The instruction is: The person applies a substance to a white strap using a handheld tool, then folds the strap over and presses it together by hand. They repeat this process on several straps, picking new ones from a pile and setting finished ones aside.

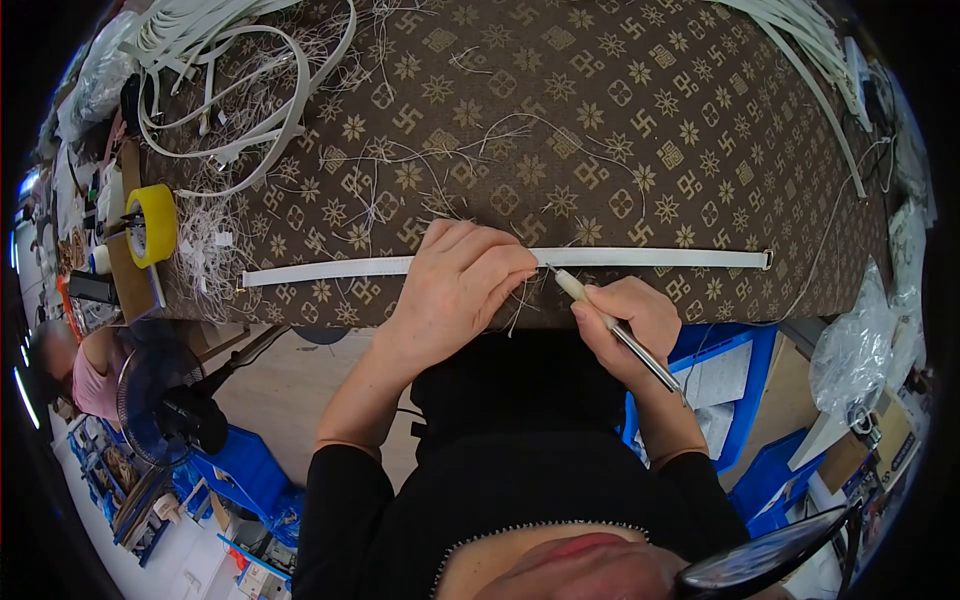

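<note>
A narrow white strap lies across the patterned brown cloth, with a metal ring at its right end and a small gold-coloured piece at its left end. My left hand is closed over the middle of the strap, fingers together, hiding part of it. Loose thread ends show just below those fingertips. In my right hand is a slim pen-like tool with a pale front barrel and a silver rear part. Its thin dark tip meets the strap's lower edge, close beside my left fingertips; whether it touches is too small to tell.
Coiled white straps and a tangle of thread lie at the left, near a yellow tape roll. More straps hang at the upper right. A fan and another person are at lower left.
</note>
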